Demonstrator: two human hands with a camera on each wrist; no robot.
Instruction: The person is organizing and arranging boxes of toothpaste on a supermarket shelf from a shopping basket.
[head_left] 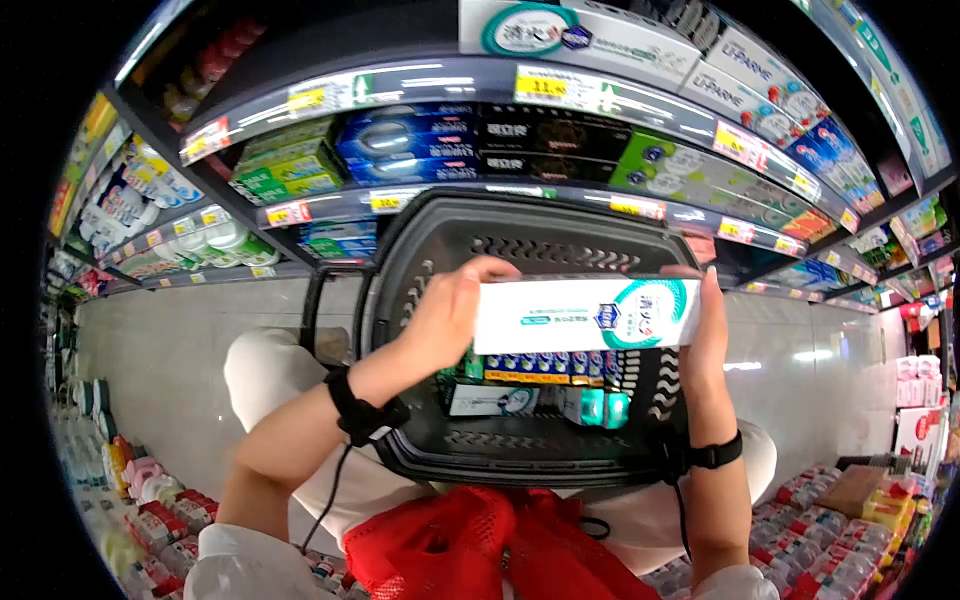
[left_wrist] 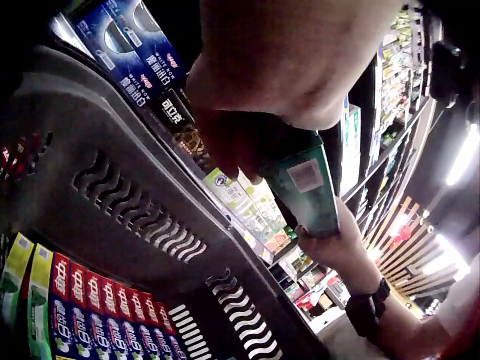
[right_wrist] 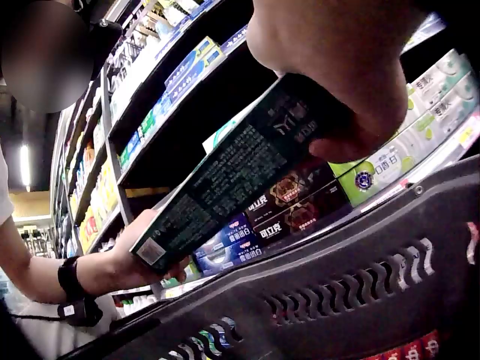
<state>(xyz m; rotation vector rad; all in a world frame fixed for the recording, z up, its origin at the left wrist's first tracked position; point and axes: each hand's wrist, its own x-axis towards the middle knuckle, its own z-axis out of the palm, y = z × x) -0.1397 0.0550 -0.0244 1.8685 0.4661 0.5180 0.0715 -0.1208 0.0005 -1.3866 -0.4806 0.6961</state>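
In the head view, a long white toothpaste box (head_left: 575, 318) with a teal ring is held level above a black shopping basket (head_left: 540, 462). My left hand (head_left: 447, 308) grips its left end, and my right hand (head_left: 707, 330) grips the right end. The dark green side (right_wrist: 225, 180) of the box, covered in print, faces the right wrist camera. From the left wrist its green end (left_wrist: 304, 187) with a white label is visible. Below it, inside the basket, stand several blue toothpaste boxes (head_left: 545, 368) in a row, plus a white box (head_left: 492, 401) and teal-capped items (head_left: 603, 408).
Ahead are shelves (head_left: 420, 82) of toothpaste: green boxes (head_left: 290, 165), blue boxes (head_left: 405, 142), black boxes (head_left: 550, 145) and another white box (head_left: 575, 35). The basket's handle (head_left: 318, 310) hangs out at the left. Bottled goods (head_left: 825, 530) sit behind me at the lower right.
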